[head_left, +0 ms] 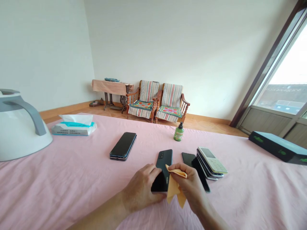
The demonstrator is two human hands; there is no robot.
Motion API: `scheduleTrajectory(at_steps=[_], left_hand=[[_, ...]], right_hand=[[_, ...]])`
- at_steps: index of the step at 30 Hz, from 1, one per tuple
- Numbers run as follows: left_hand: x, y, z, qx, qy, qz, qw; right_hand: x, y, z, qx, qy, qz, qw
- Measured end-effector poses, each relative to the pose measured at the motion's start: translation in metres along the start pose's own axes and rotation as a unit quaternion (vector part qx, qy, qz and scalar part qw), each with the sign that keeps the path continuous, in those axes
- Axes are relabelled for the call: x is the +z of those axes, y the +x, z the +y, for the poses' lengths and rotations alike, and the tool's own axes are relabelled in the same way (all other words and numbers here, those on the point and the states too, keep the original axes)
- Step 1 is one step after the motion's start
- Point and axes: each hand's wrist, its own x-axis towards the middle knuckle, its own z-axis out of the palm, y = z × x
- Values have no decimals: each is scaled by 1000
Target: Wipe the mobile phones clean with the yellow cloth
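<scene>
A dark smartphone (165, 159) lies back up on the pink cloth, its camera block at the far end. My left hand (142, 185) grips it by the left side and the near end. Pinched in my right hand (189, 180) is a folded yellow cloth (174, 188), which touches the phone's right side and hangs down in loose corners. Just right of my right hand lies a black smartphone (189, 158), partly hidden by that hand. Beside it, several phones form a leaning stack (211, 163) with a pale keypad phone on top.
Another stack of phones (123, 145) sits to the left, beyond my left hand. A green pump bottle (178, 132) stands farther back. Around the table's edges are a tissue pack (74, 127), a large white kettle (21, 131) and a black box (278, 147).
</scene>
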Motion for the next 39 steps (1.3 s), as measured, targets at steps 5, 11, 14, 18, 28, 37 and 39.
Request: scheduleTrajectory(at_steps=[5, 11, 14, 18, 28, 37, 39], left_hand=[[-3, -6, -1, -8, -9, 26, 1000], [-5, -10, -5, 12, 39, 71, 997], [-6, -11, -6, 26, 53, 81, 995], [-5, -12, -6, 45, 61, 85, 993], [-2, -12, -5, 35, 43, 96, 994], [-4, -12, -5, 37, 39, 102, 993], [-3, -12, -7, 33, 34, 105, 993]], right_hand=[[17, -8, -18, -59, 0, -16, 998], [-5, 29, -12, -159, -128, 62, 977], [-15, 56, -5, -195, -177, 76, 962], [-18, 77, 1, -234, -195, 80, 949], [8, 27, 8, -359, -230, -27, 904], [11, 35, 7, -355, -243, 36, 902], [16, 24, 7, -370, -233, 5, 899]])
